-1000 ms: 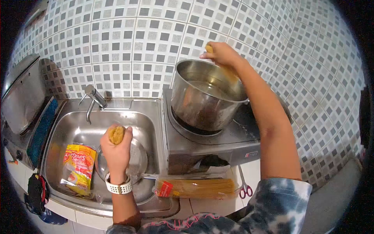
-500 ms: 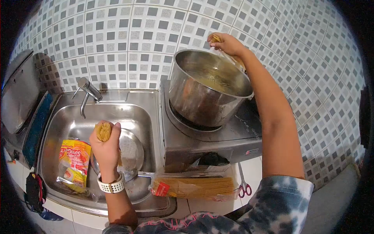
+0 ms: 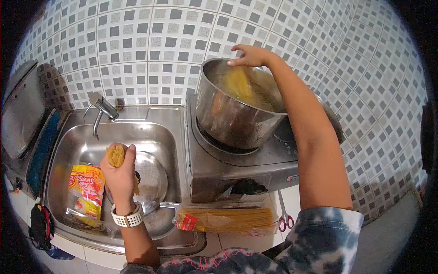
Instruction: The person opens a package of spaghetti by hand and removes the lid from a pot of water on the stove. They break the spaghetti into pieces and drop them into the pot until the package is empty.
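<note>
My left hand (image 3: 120,174) is closed around a bundle of dry spaghetti (image 3: 116,156), held upright over the steel sink (image 3: 82,141). A white watch sits on that wrist. My right hand (image 3: 251,55) hovers above the far rim of a tall steel pot (image 3: 237,114) on the stove, fingers spread and empty. Yellow spaghetti (image 3: 242,86) stands loose inside the pot, leaning against its wall.
A round metal lid (image 3: 153,178) and a yellow-red spaghetti wrapper (image 3: 86,192) lie in the sink. An opened pack of spaghetti (image 3: 226,220) and scissors (image 3: 286,218) rest on the white counter edge. A tap (image 3: 101,107) stands behind the sink. The tiled wall is close behind.
My right hand let go of its spaghetti, which dropped into the pot; the fingers are now spread. My left hand with its bundle drifted slightly left and down.
</note>
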`<state>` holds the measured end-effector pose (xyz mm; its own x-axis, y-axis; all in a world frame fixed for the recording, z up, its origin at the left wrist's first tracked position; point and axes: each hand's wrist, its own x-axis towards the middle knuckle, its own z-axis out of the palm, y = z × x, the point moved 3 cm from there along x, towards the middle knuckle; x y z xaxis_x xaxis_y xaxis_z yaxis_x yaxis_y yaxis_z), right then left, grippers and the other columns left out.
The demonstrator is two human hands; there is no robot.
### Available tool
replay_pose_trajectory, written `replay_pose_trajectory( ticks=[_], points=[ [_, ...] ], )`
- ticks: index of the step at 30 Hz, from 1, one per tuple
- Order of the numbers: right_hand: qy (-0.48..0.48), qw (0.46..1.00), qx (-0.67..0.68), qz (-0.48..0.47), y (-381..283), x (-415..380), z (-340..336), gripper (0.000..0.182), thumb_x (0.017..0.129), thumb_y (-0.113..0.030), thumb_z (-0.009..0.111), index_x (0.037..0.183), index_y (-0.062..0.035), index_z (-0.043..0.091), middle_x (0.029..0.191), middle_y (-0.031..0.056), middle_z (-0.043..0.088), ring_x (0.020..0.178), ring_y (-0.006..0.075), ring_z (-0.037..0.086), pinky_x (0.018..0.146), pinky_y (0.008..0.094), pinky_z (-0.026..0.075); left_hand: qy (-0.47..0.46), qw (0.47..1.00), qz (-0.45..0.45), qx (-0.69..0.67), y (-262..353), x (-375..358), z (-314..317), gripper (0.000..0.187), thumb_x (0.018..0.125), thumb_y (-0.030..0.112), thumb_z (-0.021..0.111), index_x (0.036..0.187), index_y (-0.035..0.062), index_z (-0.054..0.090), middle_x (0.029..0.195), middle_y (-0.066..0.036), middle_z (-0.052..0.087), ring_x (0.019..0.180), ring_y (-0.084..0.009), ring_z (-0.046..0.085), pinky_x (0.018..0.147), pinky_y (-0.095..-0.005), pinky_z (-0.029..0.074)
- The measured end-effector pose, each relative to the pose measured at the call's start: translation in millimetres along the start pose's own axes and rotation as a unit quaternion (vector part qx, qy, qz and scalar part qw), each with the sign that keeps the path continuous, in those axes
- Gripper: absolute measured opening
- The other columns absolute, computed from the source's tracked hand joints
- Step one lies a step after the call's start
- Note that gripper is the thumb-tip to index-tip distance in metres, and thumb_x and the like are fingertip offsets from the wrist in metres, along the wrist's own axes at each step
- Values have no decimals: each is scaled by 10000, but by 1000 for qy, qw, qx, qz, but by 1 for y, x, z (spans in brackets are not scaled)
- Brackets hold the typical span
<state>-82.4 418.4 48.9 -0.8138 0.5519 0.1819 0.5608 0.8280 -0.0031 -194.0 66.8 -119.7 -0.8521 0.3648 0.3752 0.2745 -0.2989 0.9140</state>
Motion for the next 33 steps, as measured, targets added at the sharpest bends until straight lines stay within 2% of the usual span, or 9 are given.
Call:
replay_pose_trajectory(
  ticks=[6, 9, 10, 15, 20, 27, 30, 32, 33],
  points=[
    [21, 999, -26, -25, 2, -5, -14, 466, 759, -395, 609, 1093, -74, 553, 940, 149, 615, 704, 200, 619, 665, 317, 473, 4, 999, 26, 19, 0, -1, -1, 200, 771, 56, 599, 633, 49, 454, 514, 42, 413, 439, -25, 343, 404, -190, 251],
    [168, 983, 4, 69, -7, -37, -38, 434, 716, -432, 601, 955, -70, 623, 901, 140, 627, 872, 230, 594, 714, 368, 479, -14, 998, -16, -51, 16, -9, 2, 189, 774, 63, 597, 644, 55, 461, 506, 40, 415, 418, -29, 349, 391, -184, 248],
    [179, 982, 31, 47, -14, -53, -45, 310, 767, -339, 557, 903, -70, 629, 723, 95, 638, 689, 181, 615, 644, 340, 477, -17, 998, -18, -62, 22, -13, 2, 188, 774, 66, 598, 645, 57, 462, 502, 41, 413, 413, -30, 351, 387, -183, 247],
    [224, 947, 223, -53, -40, -172, -54, 241, 822, -258, 526, 907, -53, 620, 631, 52, 609, 547, 99, 560, 551, 234, 434, -96, 993, 13, -61, 44, -35, 5, 195, 771, 76, 607, 645, 62, 459, 506, 42, 415, 409, -30, 361, 385, -181, 255],
    [246, 857, 439, 112, -30, -321, 3, 150, 821, -150, 568, 900, -31, 613, 585, 15, 559, 452, 45, 462, 401, 190, 340, -241, 968, 56, 44, 81, -47, 45, 194, 735, 34, 630, 628, 32, 469, 529, 15, 449, 488, -54, 394, 454, -202, 323],
    [464, 571, 591, 330, -50, -443, 159, 145, 856, -129, 509, 871, 11, 544, 488, -17, 415, 378, 42, 328, 348, 199, 228, -332, 829, 370, 256, 159, -45, 125, 211, 703, 176, 651, 681, 8, 525, 566, -110, 535, 477, -199, 497, 482, -281, 405],
    [488, 562, 579, 333, -64, -461, 191, 132, 863, -107, 485, 869, 16, 532, 486, -17, 413, 374, 33, 319, 344, 199, 221, -351, 802, 370, 311, 175, -29, 175, 259, 711, 253, 652, 715, 17, 546, 581, -128, 525, 508, -213, 497, 517, -321, 413],
    [479, 566, 568, 356, -65, -463, 199, 130, 865, -106, 480, 865, 13, 531, 489, -16, 414, 369, 34, 308, 350, 198, 215, -319, 705, 512, 374, 174, -13, 208, 285, 728, 297, 626, 739, 16, 578, 635, -158, 574, 568, -260, 560, 561, -354, 444],
    [467, 573, 565, 366, -66, -465, 202, 129, 866, -105, 477, 862, 12, 531, 490, -16, 414, 367, 35, 302, 353, 198, 212, -337, 670, 487, 448, 165, 6, 226, 340, 736, 338, 616, 876, 30, 591, 740, -180, 606, 633, -292, 591, 597, -374, 465]
  ],
)
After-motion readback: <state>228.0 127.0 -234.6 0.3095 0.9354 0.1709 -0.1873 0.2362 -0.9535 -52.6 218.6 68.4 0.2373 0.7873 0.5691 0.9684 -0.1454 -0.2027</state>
